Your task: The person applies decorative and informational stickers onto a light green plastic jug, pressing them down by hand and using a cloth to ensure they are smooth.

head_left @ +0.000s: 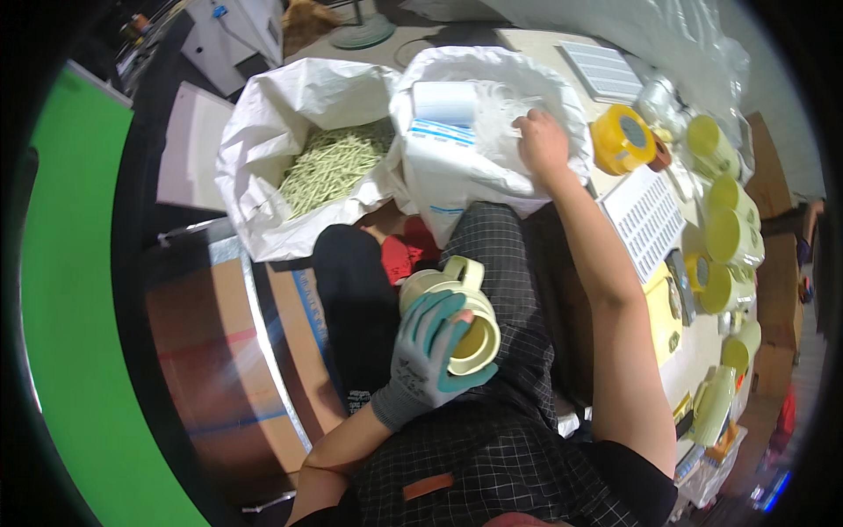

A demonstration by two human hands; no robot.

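My left hand (423, 358), in a grey and teal glove, is wrapped round a pale yellow jug (486, 331) over my lap. The jug lies tilted, its round opening toward me and its looped handle on the far side. My bare right hand (543, 140) reaches inside a white woven sack (439, 180), fingers bent together over clear ring-like plastic pieces (496, 119). Whatever they pinch is too small to make out. A white roll or cylinder (445, 103) lies in the same sack, left of that hand.
Another white sack (250, 167), left of the first, holds many thin pale green sticks (338, 167). On the table at right are a yellow tape roll (622, 139), a printed label sheet (645, 221) and several pale yellow jugs (731, 235). Cardboard boxes (206, 338) stand at left.
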